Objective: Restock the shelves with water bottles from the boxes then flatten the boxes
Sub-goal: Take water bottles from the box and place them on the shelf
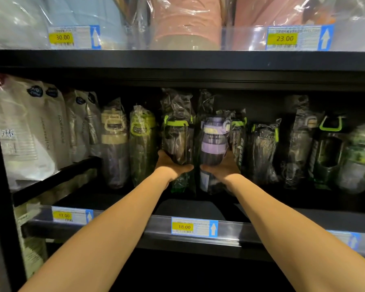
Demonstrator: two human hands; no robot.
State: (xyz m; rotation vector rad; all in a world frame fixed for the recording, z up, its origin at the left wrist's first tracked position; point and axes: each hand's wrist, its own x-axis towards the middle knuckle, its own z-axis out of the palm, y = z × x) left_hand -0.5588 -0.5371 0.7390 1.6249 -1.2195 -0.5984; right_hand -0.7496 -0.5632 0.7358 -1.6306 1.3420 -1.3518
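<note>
Both arms stretch straight forward into a dark shelf bay, wrists close together. The left hand [173, 164] wraps around the lower body of a green-lidded bottle [177, 138]. The right hand [223, 165] wraps around a purple bottle [214, 142] just beside it. Both bottles are upright in clear plastic wrap, in the middle of a row of wrapped bottles [261, 152] on the shelf [272, 237]. Whether their bases touch the shelf is unclear. A price tag [182, 226] reading 18.00 sits on the front rail below. White packets [25, 131] stand at the left.
</note>
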